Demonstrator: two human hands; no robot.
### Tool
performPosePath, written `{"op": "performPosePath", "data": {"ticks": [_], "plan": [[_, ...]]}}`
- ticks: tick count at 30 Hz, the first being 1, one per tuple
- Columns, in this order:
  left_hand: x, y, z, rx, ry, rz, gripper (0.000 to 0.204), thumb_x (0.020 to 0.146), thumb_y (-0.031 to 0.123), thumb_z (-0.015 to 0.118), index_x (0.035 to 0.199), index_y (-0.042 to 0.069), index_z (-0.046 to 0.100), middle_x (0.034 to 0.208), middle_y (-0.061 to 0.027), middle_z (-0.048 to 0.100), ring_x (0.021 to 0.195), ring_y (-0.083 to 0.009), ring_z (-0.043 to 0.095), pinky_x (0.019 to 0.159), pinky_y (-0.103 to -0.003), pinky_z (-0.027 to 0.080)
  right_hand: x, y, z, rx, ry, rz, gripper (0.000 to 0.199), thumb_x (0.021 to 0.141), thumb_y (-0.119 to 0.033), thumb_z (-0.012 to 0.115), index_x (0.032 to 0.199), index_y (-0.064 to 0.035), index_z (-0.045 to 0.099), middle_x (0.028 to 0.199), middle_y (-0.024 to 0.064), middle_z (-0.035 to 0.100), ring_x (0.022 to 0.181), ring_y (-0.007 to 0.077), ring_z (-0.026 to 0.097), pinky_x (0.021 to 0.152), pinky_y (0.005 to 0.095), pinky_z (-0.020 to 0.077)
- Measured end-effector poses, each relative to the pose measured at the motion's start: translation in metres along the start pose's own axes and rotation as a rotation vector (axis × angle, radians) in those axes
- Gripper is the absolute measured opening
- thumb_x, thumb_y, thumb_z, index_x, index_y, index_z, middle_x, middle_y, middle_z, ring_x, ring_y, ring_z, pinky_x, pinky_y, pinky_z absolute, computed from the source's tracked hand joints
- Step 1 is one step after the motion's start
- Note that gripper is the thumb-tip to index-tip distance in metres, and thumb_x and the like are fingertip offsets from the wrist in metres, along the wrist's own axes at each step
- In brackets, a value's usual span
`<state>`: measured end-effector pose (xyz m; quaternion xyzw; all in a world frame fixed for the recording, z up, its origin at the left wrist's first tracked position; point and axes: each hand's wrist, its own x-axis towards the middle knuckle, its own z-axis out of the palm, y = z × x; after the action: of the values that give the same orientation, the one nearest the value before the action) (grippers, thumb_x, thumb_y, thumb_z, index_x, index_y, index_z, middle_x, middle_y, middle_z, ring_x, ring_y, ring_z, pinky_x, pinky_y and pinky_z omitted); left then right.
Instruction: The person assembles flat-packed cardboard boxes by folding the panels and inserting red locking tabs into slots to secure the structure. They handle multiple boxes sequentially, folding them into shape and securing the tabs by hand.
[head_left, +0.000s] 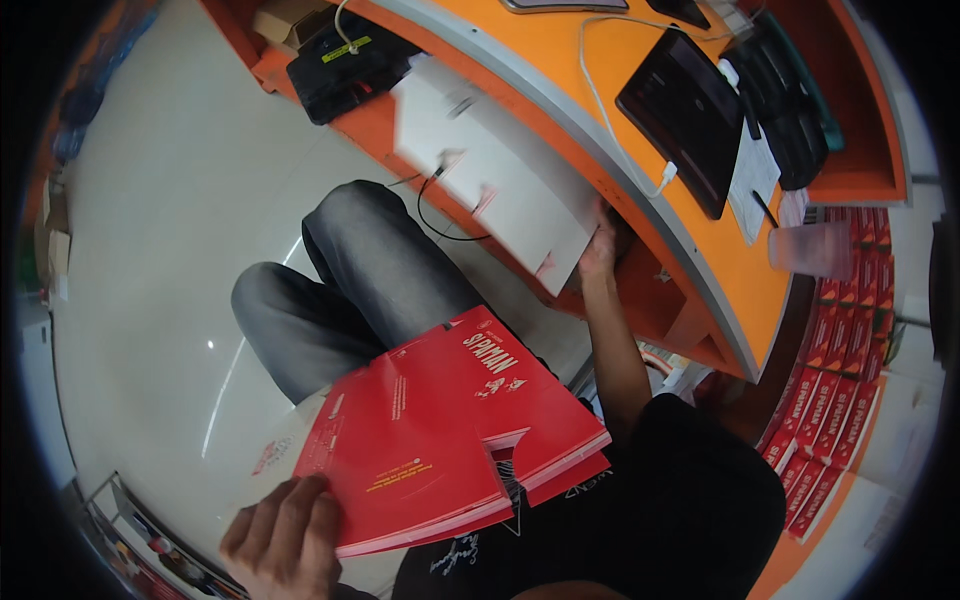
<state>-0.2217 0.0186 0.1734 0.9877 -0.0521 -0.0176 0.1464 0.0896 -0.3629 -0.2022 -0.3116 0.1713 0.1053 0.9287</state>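
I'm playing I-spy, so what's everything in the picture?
Flat red cartons: one stack, red, over the lap
White cardboard: count unclear, white, beside the counter
Counter: one, orange, upper right
Tablet: one, black, on the counter
Cable: some, white, beside the tablet
Paper: some, white, by the tablet
Cup: one, see-through, at the counter's edge
Red boxes: many, red, far right
Black case: one, black, yellow label, top
Brown box: one, brown, by the case
Floor: one, pale, left
Shirt: one, black, bottom
Legs: two, grey trousers, centre
Left hand: one, bare, gripping cartons
Right hand: one, bare, at the cardboard's edge
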Motion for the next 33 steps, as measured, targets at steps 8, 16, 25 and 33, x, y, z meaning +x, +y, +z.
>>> {"op": "performPosePath", "data": {"ticks": [8,16,25,33], "plan": [[-0.004,-0.003,-0.007,-0.036,-0.167,-0.067,0.029,0.084,0.01,0.078,0.109,0.008,0.063,0.113,-0.014,0.075,0.1,-0.0292,0.074,0.078,-0.04,0.058,0.114,-0.002,-0.109,-0.024,0.308,-0.143,0.038,0.103,-0.027,0.066,0.134,-0.0064,0.063,0.135,0.0096,0.067,0.127,0.0278,0.06,0.11,0.0455,0.0473],[0.008,0.002,-0.002,-0.022,0.013,-0.062,0.032,0.084,-0.004,0.065,0.114,0.008,0.067,0.109,-0.0081,0.077,0.088,-0.0272,0.075,0.07,-0.035,0.058,0.196,-0.001,-0.108,-0.272,0.412,-0.277,0.043,0.102,-0.048,0.062,0.117,-0.0074,0.065,0.104,0.0059,0.072,0.097,0.0222,0.068,0.084,0.0373,0.054],[0.012,0.0,-0.005,-0.041,0.0,-0.002,0.029,0.088,-0.005,0.061,0.114,0.005,0.067,0.11,-0.0099,0.076,0.089,-0.0304,0.075,0.071,-0.038,0.058,0.152,-0.024,-0.063,-0.405,0.422,-0.279,0.051,0.098,-0.059,0.06,0.108,-0.0089,0.063,0.09,0.0033,0.068,0.081,0.0185,0.063,0.07,0.0335,0.0484],[0.015,-0.001,-0.006,-0.028,0.009,-0.009,0.022,0.092,-0.001,0.065,0.113,0.005,0.068,0.106,-0.0127,0.077,0.087,-0.0317,0.076,0.071,-0.039,0.059,0.111,0.033,-0.083,-0.747,0.572,-0.07,0.059,0.094,-0.069,0.058,0.1,-0.0103,0.061,0.077,0.001,0.063,0.066,0.0153,0.06,0.058,0.0301,0.0435]]}}
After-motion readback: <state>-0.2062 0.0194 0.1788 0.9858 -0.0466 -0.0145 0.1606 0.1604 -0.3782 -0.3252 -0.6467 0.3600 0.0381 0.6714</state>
